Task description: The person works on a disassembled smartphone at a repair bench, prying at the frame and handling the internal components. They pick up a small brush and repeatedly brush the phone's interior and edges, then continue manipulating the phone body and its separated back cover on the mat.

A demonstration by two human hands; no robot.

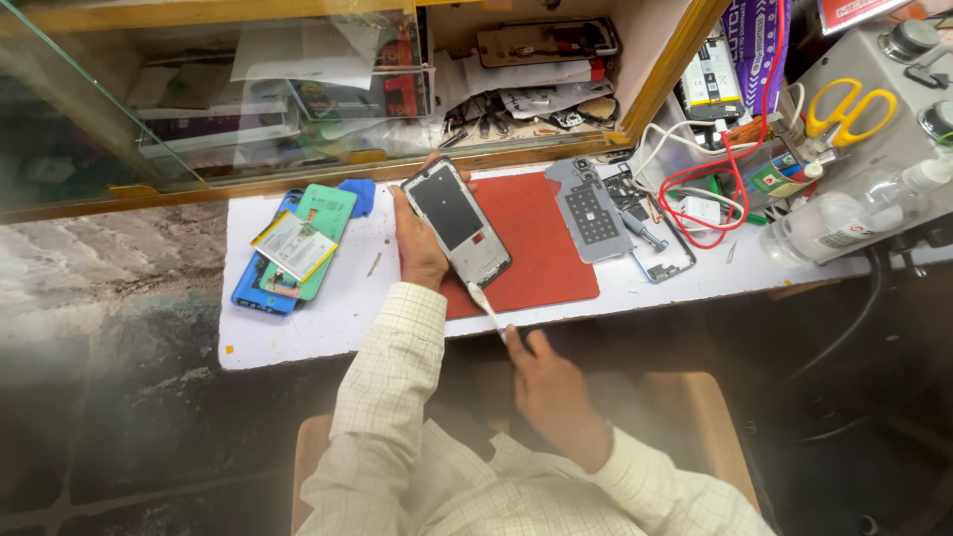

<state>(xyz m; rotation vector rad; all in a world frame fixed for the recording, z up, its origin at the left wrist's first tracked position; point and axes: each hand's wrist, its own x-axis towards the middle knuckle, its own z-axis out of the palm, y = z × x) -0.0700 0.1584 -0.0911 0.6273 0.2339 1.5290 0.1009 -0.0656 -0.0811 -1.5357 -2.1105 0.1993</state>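
Note:
My left hand (418, 238) grips an opened phone frame (456, 219) with a dark inner panel, tilted over the red mat (541, 243). My right hand (549, 387) is below the table edge and holds a thin white-tipped tool (486, 309) whose tip touches the frame's lower end. A grey inner phone plate (591, 213) and loose frame pieces (650, 243) lie to the right of the mat.
A blue and a green phone back with a flat battery (295, 245) are stacked at left on the white table (328, 318). Red and white wires (710, 184), a clear bottle (839, 218) and yellow scissors (849, 109) crowd the right. A glass cabinet (298, 89) stands behind.

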